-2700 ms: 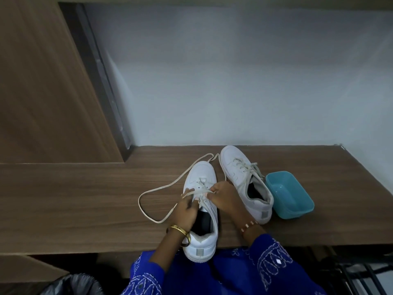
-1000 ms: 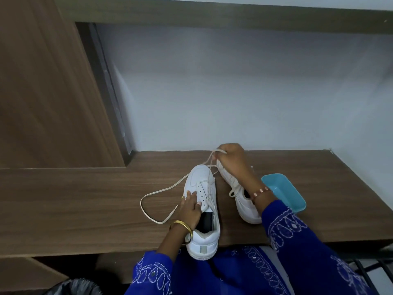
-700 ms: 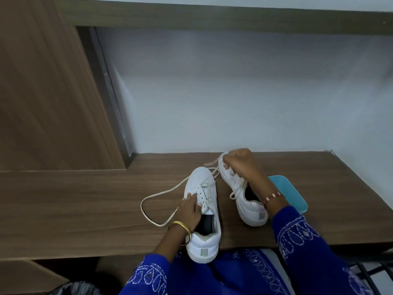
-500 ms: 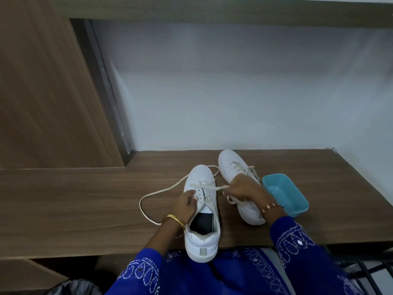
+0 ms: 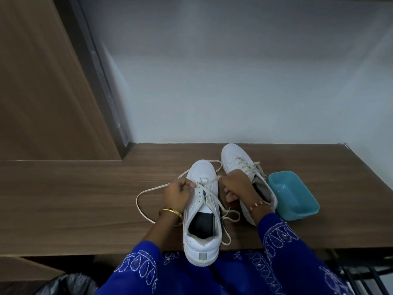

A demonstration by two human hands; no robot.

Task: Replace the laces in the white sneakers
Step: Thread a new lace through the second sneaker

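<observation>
Between the two hands stands the near sneaker (image 5: 202, 211), toe pointing away, its heel hanging a little over the front edge of the desk (image 5: 85, 199). The left hand (image 5: 177, 193) sits at the shoe's left side, fingers curled and pinching the lace (image 5: 148, 189) by the upper eyelets; from there the lace runs out in a wide loop on the wood to the left of that hand. The right hand (image 5: 235, 187) is at the shoe's right side, fingers curled, thumb and forefinger pinching the other end of the lace near the toe. Loose lace also lies below the right hand, beside the heel. Behind the right hand rests the second sneaker (image 5: 242, 167), laced, partly hidden by the wrist. Just right of that wrist is a blue tub (image 5: 297, 201).
</observation>
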